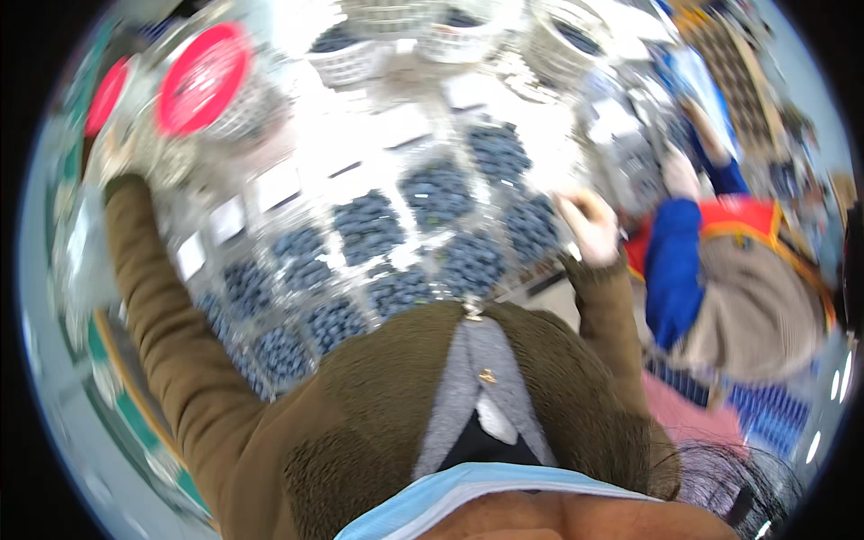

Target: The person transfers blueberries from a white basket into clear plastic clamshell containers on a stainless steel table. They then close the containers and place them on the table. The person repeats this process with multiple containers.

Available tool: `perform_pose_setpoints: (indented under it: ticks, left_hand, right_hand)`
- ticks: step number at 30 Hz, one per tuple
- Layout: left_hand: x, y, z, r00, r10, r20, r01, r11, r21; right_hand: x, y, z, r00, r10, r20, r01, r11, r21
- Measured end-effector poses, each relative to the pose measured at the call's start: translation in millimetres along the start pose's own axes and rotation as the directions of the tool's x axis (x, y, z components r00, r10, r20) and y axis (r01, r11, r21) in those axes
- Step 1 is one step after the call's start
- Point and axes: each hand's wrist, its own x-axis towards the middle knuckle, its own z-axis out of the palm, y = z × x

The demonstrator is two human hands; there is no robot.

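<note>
Rows of clear plastic punnets of blueberries [364, 225] fill the work surface before me. My left hand [120, 155] reaches out at the upper left beside a pale, clear item [166, 157]; its fingers are smeared. My right hand [585, 225], pale and perhaps gloved, is curled at the right edge of the punnets, nearest a filled punnet [529, 229]. Whether anything is in its fingers I cannot make out. Small white squares [225, 219] lie along the far side of the punnets.
A red basket [202, 79] sits at upper left. White baskets [342, 63], some holding dark fruit, line the back. Close on my right, a co-worker in blue sleeves [675, 270] has their hands [679, 171] by clear plastic containers [621, 126].
</note>
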Motion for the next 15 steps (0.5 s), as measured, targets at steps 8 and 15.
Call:
perform_pose_setpoints:
  ticks: [8, 15]
  left_hand:
    - [-212, 140, 105, 0.976, 0.176, 0.128, -0.080, 0.837, -0.541]
    - [-345, 137, 234, 0.409, -0.320, 0.855, 0.730, 0.677, -0.096]
  right_hand:
    - [123, 30, -21, 0.994, -0.076, -0.073, 0.046, 0.936, -0.348]
    - [155, 68, 9, 0.929, 0.233, 0.286, 0.037, 0.713, -0.700]
